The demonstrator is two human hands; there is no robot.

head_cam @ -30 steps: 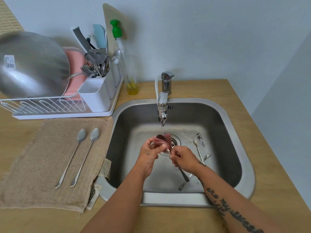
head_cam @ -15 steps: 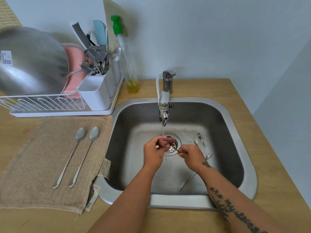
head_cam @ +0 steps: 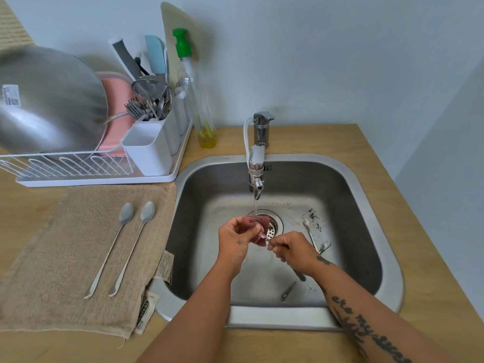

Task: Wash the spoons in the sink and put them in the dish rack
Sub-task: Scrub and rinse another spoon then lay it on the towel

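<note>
Over the drain of the steel sink (head_cam: 366, 195), my left hand (head_cam: 234, 241) grips a pink scrub cloth (head_cam: 258, 226) wrapped round the bowl end of a spoon (head_cam: 268, 241). My right hand (head_cam: 294, 251) pinches that spoon's handle. Water runs from the tap (head_cam: 256, 174) onto the cloth. Two more spoons (head_cam: 313, 237) lie crossed on the sink floor at the right. Two long spoons (head_cam: 131, 247) lie side by side on the beige towel (head_cam: 65, 258). The white dish rack (head_cam: 99, 176) stands at the back left.
The rack holds a big steel bowl (head_cam: 44, 100), a pink plate and a white cutlery caddy (head_cam: 148, 150) full of utensils. A soap bottle (head_cam: 199, 100) with a green top stands beside it. Dark crumbs dot the sink floor. A wall closes off the right side.
Both hands moved a little toward the drain and back, rubbing the cloth along the spoon under the running water. The spoons on the towel have not moved.
</note>
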